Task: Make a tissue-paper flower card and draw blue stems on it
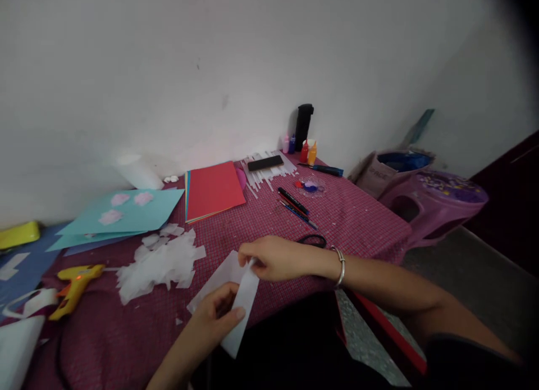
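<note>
A folded piece of thin white paper (245,305) is held between my two hands, over the table's front edge. My left hand (213,317) grips its lower part, the thumb lying across the front. At the top edge my right hand (272,258) pinches it with bent fingers. Behind the fold, a wider part or second sheet of white paper (214,279) slants toward the table; I cannot tell if they are joined. Left of my hands lies a loose pile of cut white paper pieces (158,263). A black scissors handle (314,241) shows just beyond my right wrist.
A yellow glue gun (78,283) lies at left. Turquoise sheets (138,216) carry pink paper puffs. Red card (214,190), white strips under a phone (265,163), pens (293,200), a cutter (326,169) and paint bottles (312,153) lie farther back. A purple stool (433,204) stands right.
</note>
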A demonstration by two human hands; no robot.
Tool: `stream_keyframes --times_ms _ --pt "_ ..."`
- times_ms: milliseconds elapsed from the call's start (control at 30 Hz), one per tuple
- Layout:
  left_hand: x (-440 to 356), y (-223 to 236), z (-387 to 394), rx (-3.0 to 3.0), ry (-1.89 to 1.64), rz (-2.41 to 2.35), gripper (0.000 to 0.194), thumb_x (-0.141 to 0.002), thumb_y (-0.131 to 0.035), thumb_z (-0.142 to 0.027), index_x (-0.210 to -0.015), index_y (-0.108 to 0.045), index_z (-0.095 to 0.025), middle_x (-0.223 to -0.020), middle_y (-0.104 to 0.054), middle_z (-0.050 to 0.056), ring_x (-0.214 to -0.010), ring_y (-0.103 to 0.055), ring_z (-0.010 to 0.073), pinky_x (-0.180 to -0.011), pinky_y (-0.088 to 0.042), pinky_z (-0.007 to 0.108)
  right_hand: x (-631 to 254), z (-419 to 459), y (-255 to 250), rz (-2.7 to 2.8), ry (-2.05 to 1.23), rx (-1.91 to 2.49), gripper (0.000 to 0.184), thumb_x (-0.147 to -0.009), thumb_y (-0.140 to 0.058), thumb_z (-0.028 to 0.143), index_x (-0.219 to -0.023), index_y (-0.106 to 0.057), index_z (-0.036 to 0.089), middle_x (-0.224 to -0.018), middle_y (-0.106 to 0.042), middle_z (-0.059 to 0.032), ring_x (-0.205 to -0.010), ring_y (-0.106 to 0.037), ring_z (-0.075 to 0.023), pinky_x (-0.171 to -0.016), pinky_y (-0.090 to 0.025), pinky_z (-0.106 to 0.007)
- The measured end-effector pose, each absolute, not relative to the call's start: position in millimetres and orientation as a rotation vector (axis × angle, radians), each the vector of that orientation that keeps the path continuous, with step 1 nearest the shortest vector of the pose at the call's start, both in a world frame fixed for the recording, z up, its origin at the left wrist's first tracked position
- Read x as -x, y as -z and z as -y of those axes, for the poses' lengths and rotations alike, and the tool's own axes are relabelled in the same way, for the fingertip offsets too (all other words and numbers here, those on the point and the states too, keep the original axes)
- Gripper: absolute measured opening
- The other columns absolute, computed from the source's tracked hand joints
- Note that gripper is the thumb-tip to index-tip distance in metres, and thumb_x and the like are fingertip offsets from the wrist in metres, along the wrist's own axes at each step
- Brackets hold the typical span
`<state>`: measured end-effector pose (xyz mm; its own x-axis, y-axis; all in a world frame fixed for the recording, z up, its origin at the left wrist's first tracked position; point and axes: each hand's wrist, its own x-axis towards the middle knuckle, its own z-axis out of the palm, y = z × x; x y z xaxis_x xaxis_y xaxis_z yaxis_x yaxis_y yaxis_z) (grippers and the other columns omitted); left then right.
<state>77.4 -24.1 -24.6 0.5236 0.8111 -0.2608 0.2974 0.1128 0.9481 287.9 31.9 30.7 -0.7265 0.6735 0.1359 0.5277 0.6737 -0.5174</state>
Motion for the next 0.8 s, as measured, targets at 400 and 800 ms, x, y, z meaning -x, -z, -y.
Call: stream_keyframes --times_ms 400,800 --pt "-52.9 6.7 -6.8 -0.126 -1.385 -1.197 0.006 -0.084 -0.054 -0.013 -0.082 -0.06 -0.014 -0.067 -0.065 0.0 -0.056 -0.061 0.0097 -0.057 -0.054 0.021 -388.7 -10.6 37.3 2.471 -0.417 1.381 0.042 -0.075 -0.055 0.007 -0.116 -0.059 0.016 -0.11 -0.06 -0.0124 -0.098 -0.059 -0.0251 -0.087 -0.046 -0.042" --pt "-24.4 1.6 -26.7 -0.097 -1.694 -1.004 0.025 -0.092 -0.039 -0.008 -0.094 -0.063 -0.013 -0.092 -0.072 0.005 -0.08 -0.069 0.0121 -0.071 -0.059 0.024 -419.9 -26.7 64.7 2.343 -0.559 1.457 0.067 -0.063 -0.053 0.006 -0.128 -0.056 0.023 -0.108 -0.068 -0.0102 -0.093 -0.066 -0.0238 -0.083 -0.051 -0.035"
